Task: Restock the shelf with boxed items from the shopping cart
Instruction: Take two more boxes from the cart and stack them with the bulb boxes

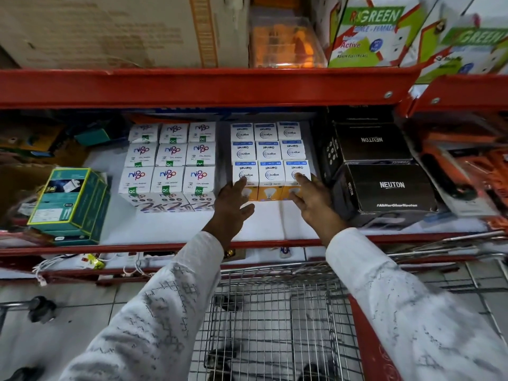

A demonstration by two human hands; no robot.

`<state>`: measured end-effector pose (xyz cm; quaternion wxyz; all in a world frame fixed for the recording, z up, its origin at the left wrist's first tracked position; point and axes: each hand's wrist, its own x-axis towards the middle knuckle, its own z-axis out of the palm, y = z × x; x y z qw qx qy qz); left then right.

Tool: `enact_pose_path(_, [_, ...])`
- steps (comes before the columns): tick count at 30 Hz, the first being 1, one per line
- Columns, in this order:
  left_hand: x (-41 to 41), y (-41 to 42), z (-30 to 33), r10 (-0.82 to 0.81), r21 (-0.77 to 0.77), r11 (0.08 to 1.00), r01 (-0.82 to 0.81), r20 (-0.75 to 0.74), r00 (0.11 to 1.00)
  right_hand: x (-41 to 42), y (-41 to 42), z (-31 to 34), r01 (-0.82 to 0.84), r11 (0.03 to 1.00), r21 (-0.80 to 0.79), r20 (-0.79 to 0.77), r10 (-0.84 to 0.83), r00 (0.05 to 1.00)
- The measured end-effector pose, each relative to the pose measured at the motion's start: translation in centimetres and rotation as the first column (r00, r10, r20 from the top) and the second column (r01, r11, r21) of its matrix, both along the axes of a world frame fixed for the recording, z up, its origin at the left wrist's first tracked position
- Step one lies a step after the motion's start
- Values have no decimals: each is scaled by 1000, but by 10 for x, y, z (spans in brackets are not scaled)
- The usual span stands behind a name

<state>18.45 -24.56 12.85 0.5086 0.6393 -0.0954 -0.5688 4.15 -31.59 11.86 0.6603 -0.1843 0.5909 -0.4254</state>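
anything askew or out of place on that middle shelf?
The Wipro boxes and Nippo boxes sit in tidy three-by-three blocks. The odd one is the green box stack at the left end: turned at an angle to the shelf edge, tilted, near the front.

Smooth printed cardboard is seen under both hands, on the Wipro boxes [270, 174]. The Nippo boxes [167, 178] to the left of the hands look the same, while matt black card is shown on the Neuton boxes [384, 188] to the right. Glossy red painted metal forms the shelf [137, 247] edge. Below the wrists, bare wire metal makes the cart [275, 312]; the sleeves [170, 306] are textured white cloth.
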Motion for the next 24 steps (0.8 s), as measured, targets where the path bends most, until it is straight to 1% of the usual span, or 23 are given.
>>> enact_pose_path(1, [0, 0, -2, 26, -2, 1000, -26, -14, 1000, 0, 0, 0, -8, 1000, -3, -3, 8, 1000])
enact_pose_path(3, [1, 3, -2, 16, -30, 999, -16, -14, 1000, 1, 1, 0, -30, 1000, 4, -12, 30, 999])
enact_pose_path(5, [-1, 8, 0, 21, -20, 1000, -21, -24, 999, -2, 2, 2, -49, 999, 17, -18, 50, 999])
enact_pose_path(7, [-6, 15, 1, 53, -12, 998, -54, -43, 998, -7, 6, 5, -44, 999, 12, -18, 44, 999])
enact_pose_path(8, [-9, 19, 2, 91, -16, 996, -92, -56, 994, -10, 12, 7, -31, 1000, -6, -43, 30, 999])
enact_pose_path(9, [-15, 22, 4, 152, -7, 988, -153, -70, 986, -14, 18, 9, -4, 999, -38, -98, 0, 995])
enact_pose_path(11, [-28, 30, 6, 270, 19, 963, -269, -102, 957, -23, 32, 13, 71, 986, -152, -203, -102, 974])
enact_pose_path(13, [-51, 34, 12, 290, 18, 957, -290, -110, 951, -40, 47, 23, 106, 947, -304, -228, -180, 957])
enact_pose_path(14, [-64, 34, 15, 277, 12, 961, -277, -119, 954, -51, 52, 28, 95, 920, -380, -254, -203, 946])
enact_pose_path(15, [-78, 33, 20, 256, 5, 966, -257, -121, 959, -63, 54, 33, 61, 892, -447, -313, -220, 924])
enact_pose_path(17, [-102, 28, 27, 168, -26, 985, -171, -92, 982, -90, 57, 45, -60, 834, -548, -477, -253, 842])
enact_pose_path(18, [-114, 24, 30, 106, -42, 993, -110, -73, 992, -104, 58, 52, -129, 803, -582, -558, -279, 781])
enact_pose_path(19, [-127, 21, 34, 43, -49, 998, -46, -57, 997, -119, 58, 57, -203, 771, -604, -638, -315, 703])
enact_pose_path(20, [-139, 17, 37, -16, -47, 999, 14, -36, 999, -134, 55, 62, -282, 748, -601, -717, -349, 604])
enact_pose_path(21, [-149, 13, 40, -62, -41, 997, 62, -16, 998, -147, 52, 64, -353, 751, -558, -792, -356, 495])
enact_pose_path(22, [-160, 10, 44, -96, -34, 995, 96, 0, 995, -161, 47, 65, -397, 781, -481, -857, -324, 401])
enact_pose_path(23, [-169, 6, 46, -114, -28, 993, 114, 16, 993, -175, 43, 65, -420, 823, -382, -909, -252, 333])
enact_pose_path(24, [-178, 2, 48, -121, -26, 992, 122, 30, 992, -186, 39, 65, -435, 855, -284, -942, -164, 293])
